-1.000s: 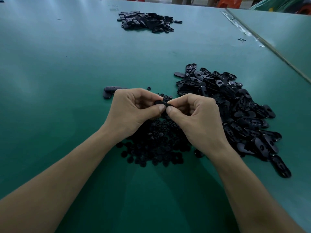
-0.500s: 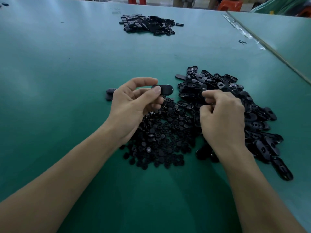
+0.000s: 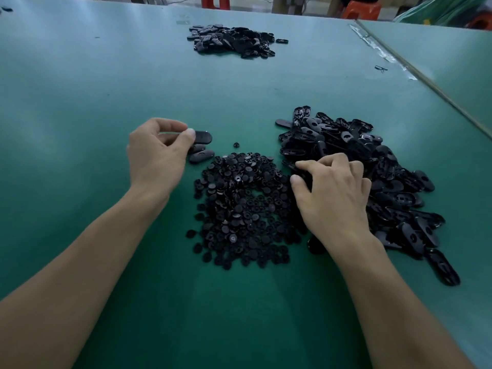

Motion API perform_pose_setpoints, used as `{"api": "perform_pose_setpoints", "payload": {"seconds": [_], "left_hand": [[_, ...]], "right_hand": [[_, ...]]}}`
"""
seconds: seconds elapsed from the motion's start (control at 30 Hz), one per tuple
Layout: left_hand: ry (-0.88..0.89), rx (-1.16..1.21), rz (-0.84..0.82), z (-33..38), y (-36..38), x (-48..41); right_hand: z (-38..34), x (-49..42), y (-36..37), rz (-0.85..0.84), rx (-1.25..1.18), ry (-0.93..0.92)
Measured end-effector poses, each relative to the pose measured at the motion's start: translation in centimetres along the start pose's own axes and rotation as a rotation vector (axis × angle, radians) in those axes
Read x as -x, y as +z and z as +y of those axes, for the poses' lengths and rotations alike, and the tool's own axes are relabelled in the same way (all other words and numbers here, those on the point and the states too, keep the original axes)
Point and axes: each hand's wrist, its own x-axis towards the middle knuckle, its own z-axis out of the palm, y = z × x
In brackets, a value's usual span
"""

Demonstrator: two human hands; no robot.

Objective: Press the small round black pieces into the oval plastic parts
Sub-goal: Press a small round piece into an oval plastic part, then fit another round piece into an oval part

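Note:
My left hand [image 3: 159,153] pinches one black oval plastic part [image 3: 203,137] between thumb and forefinger, just above the green table [image 3: 80,102]. Two more oval parts [image 3: 201,156] lie right under it. A heap of small round black pieces [image 3: 239,209] sits between my hands. To the right lies a big heap of oval parts [image 3: 372,161]. My right hand [image 3: 332,193] rests on that heap's near-left edge with fingers curled down into it. Whether it grips a part is hidden.
A second heap of oval parts [image 3: 234,41] lies far back on the table. One stray round piece [image 3: 236,145] sits behind the round heap. A taped seam [image 3: 426,78] runs diagonally at the right, with a small clip [image 3: 380,68] beside it.
My hands have separated. The left carried the oval part leftwards and down toward the two lying parts. The right moved down onto the heap of oval parts.

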Motion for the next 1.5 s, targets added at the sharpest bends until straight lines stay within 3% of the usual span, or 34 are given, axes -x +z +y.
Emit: {"api": "perform_pose_setpoints", "payload": {"seconds": [0.1, 0.4, 0.67, 0.83, 0.97, 1.07, 1.27, 1.5], "left_hand": [[0.009, -0.179, 0.052, -1.0, -0.8, -0.8], [0.044, -0.395, 0.051, -1.5, -0.9, -0.9], [0.221, -0.447, 0.067, -1.7, -0.9, -0.9], [0.475, -0.247, -0.16, 0.2, 1.1, 2.4], [0.487, -0.097, -0.393, 0.8, 2.2, 4.5], [0.479, -0.03, -0.444, 0.7, 2.3, 4.6], [0.325, 0.082, -0.412, 0.5, 2.1, 3.9], [0.289, 0.128, -0.374, 0.4, 2.0, 3.6]], "right_hand": [[0.0, 0.0, 0.1, 0.037, -0.002, 0.035], [0.0, -0.2, 0.1, 0.216, -0.106, 0.002], [-1.6, 0.4, -0.2, 0.145, -0.536, -0.188], [-1.9, 0.7, 0.2, 0.049, -0.658, -0.24], [-2.1, 0.7, 0.2, 0.051, -0.733, -0.274], [-2.3, 0.8, 0.4, 0.043, -0.769, -0.292], [-2.4, 1.1, 0.4, 0.101, -0.653, -0.26], [-2.0, 1.1, 0.3, -0.1, -0.221, -0.322]]}}
